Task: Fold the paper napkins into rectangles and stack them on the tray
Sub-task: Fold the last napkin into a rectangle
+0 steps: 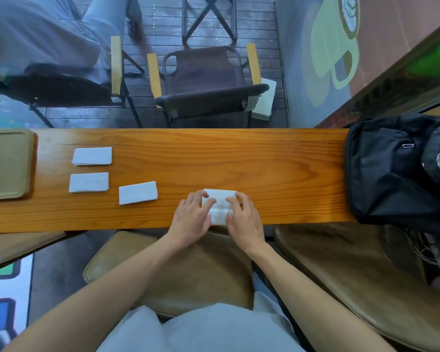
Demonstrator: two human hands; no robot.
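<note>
Head view shows your left hand [192, 215] and right hand [244, 219] pressing spread fingers on a white, creased paper napkin [220, 205], partly folded, at the near edge of the long orange wooden table [264, 168]. Three folded white rectangular napkins [92, 156] [89, 182] [138, 192] lie apart leftward, beside one beige tray [8, 163]. Open tabletop runs right to one black backpack [391, 171].

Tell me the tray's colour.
The tray is olive-tan, plain, no pattern; the head view shows it.

Glossy varnished wood table [264, 158], soft matt white paper napkins [92, 156], matt, possibly plastic tray [5, 163], black fabric bag [386, 174]
</note>
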